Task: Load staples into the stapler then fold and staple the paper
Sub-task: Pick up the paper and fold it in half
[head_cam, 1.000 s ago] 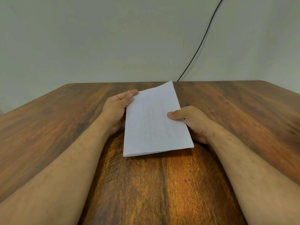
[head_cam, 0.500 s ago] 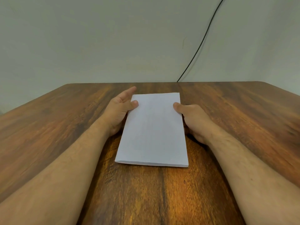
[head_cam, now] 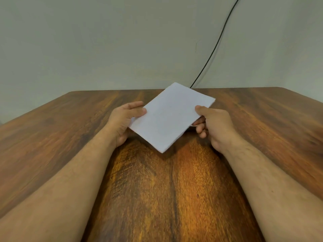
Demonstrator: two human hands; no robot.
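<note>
A folded white paper (head_cam: 168, 117) is held above the wooden table (head_cam: 70, 137), turned so one corner points toward me. My left hand (head_cam: 125, 119) pinches its left edge, thumb on top and fingers underneath. My right hand (head_cam: 212, 124) pinches the right edge the same way. No stapler and no staples are in view.
A black cable (head_cam: 215, 44) runs down the grey wall and meets the table's far edge behind the paper. The table's back edge and rounded far corners show; both my forearms lie over the near part of the tabletop.
The paper lay flat and square on the table half a second ago. Both hands have lifted it and turned it clockwise, so it now sits diagonal.
</note>
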